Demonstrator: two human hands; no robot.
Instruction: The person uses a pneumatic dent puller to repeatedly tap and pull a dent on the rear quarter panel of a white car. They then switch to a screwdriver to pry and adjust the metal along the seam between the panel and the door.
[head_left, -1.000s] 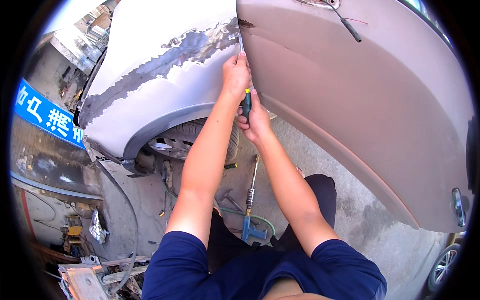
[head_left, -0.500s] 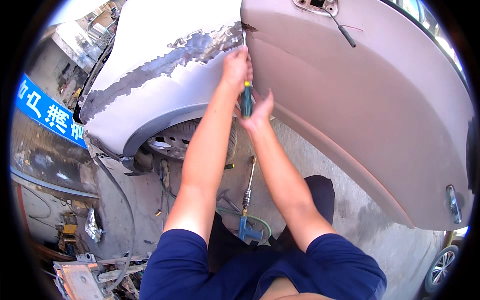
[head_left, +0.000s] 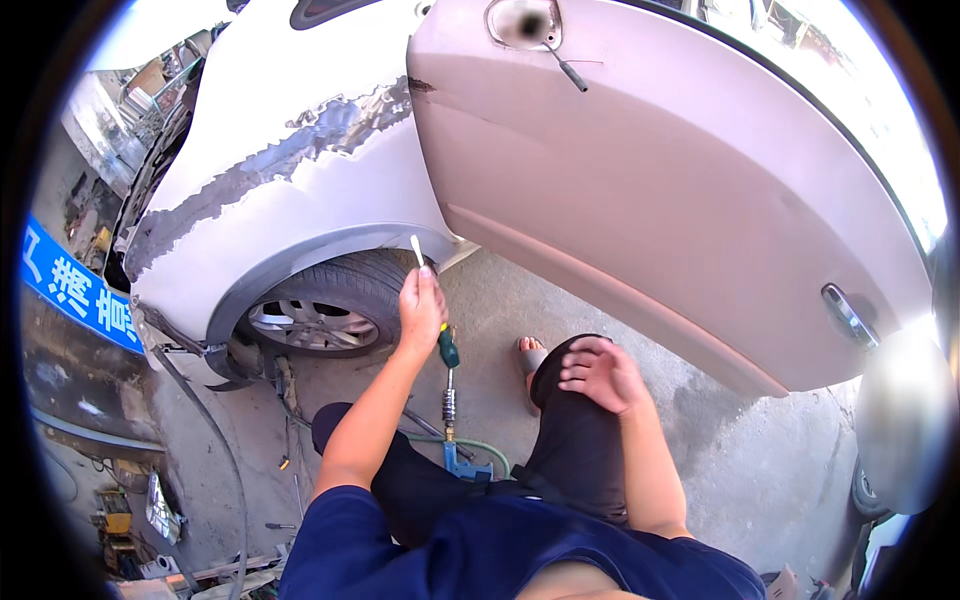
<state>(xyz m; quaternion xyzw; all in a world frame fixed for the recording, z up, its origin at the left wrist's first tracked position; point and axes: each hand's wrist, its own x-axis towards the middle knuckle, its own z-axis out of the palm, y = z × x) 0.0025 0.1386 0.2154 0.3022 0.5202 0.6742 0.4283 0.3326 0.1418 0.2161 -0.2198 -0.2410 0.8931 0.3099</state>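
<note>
My left hand (head_left: 421, 312) is closed around a screwdriver (head_left: 448, 350). Its dark green handle with a yellow collar sticks out below the fist, and its pale metal shaft points up past my fingers. The hand is in front of the tyre of a car's front wheel (head_left: 320, 325), below the fender (head_left: 370, 190). A torn, crumpled strip of bare grey metal (head_left: 350, 122) runs across the light fender. My right hand (head_left: 608, 375) holds nothing; its fingers are spread over my right knee. To the right, the car door (head_left: 640, 210) stands open, close to the fender's rear edge.
On the floor between my legs lies a blue pistol-grip air tool (head_left: 465, 464) with a spring on its shaft and a green hose. A dark cable (head_left: 225, 455) runs down at left. A blue sign (head_left: 80, 290) and scrap parts (head_left: 115, 515) are at far left.
Both hands have left the gap between fender and door. My left hand has come down with the screwdriver; my right hand has moved away from the handle to my knee. The view has shifted too.
</note>
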